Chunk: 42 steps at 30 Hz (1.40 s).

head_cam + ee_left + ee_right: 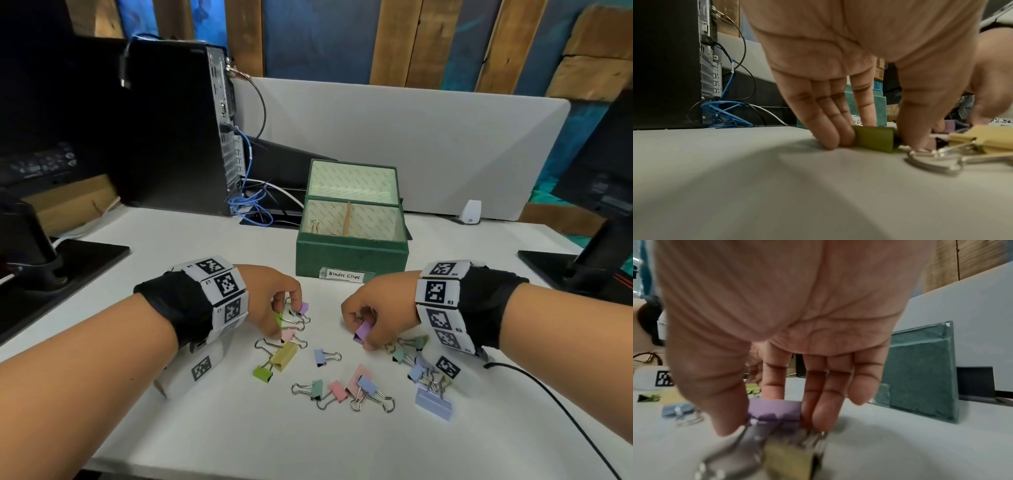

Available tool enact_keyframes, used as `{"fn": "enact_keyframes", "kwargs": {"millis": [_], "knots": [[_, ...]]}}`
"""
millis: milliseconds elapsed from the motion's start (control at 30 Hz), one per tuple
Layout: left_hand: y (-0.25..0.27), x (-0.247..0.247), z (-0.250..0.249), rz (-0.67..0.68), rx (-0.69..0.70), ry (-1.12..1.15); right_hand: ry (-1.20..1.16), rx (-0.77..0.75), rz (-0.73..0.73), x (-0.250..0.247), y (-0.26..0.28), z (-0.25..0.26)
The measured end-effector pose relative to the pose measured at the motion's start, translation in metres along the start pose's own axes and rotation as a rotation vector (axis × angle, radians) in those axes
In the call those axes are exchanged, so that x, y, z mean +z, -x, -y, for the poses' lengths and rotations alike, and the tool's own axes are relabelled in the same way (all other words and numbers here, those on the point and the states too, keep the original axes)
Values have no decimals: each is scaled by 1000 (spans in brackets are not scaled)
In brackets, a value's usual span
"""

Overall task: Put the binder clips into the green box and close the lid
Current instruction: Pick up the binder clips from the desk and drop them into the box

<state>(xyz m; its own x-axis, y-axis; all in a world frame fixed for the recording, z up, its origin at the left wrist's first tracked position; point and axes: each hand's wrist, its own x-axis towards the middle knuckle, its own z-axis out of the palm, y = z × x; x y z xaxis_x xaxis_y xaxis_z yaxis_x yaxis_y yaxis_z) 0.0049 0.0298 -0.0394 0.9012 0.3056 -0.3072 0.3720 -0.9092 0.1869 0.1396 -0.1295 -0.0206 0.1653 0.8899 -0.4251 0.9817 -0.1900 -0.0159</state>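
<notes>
The green box [352, 255], labelled "Binder Clips", stands open at mid-table with its lid [352, 181] upright behind it; one clip [315, 224] lies inside. Several pastel binder clips [337, 390] lie scattered on the white table in front. My left hand [285, 318] reaches down into the left cluster; in the left wrist view the left hand [877, 141] pinches a green clip [873, 135] that touches the table. My right hand [358, 331] grips a purple clip [362, 330], which the right hand [772, 421] holds between thumb and fingers low over the table in the right wrist view.
A black computer tower [178, 130] with blue cables [251, 205] stands at the back left. Monitor bases sit at the left [68, 260] and right [561, 270] edges. A grey divider panel [411, 137] closes the back. A black cable [548, 394] trails from my right wrist.
</notes>
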Motion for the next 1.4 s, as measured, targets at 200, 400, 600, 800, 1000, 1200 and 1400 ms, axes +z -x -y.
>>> {"fn": "enact_keyframes", "kwargs": {"millis": [200, 400, 600, 800, 1000, 1200, 1400], "knots": [[-1, 2, 3, -17, 2, 20, -124, 42, -229, -39, -6, -10], [4, -1, 0, -111, 54, 72, -194, 182, -750, -86, -36, -26], [9, -4, -1, -232, 112, 133, -208, 276, -729, -85, -69, -33], [7, -8, 2, -277, 120, 158, -283, 219, -688, -66, -47, -35], [-8, -50, 0, -431, 105, 209, -173, 79, -437, -41, 1, -21], [-54, -96, -5, -605, 43, 261, -77, 22, -247, -25, 20, -9], [-84, -89, -11, -531, -23, 201, -90, -13, -224, -19, 27, -5]]}}
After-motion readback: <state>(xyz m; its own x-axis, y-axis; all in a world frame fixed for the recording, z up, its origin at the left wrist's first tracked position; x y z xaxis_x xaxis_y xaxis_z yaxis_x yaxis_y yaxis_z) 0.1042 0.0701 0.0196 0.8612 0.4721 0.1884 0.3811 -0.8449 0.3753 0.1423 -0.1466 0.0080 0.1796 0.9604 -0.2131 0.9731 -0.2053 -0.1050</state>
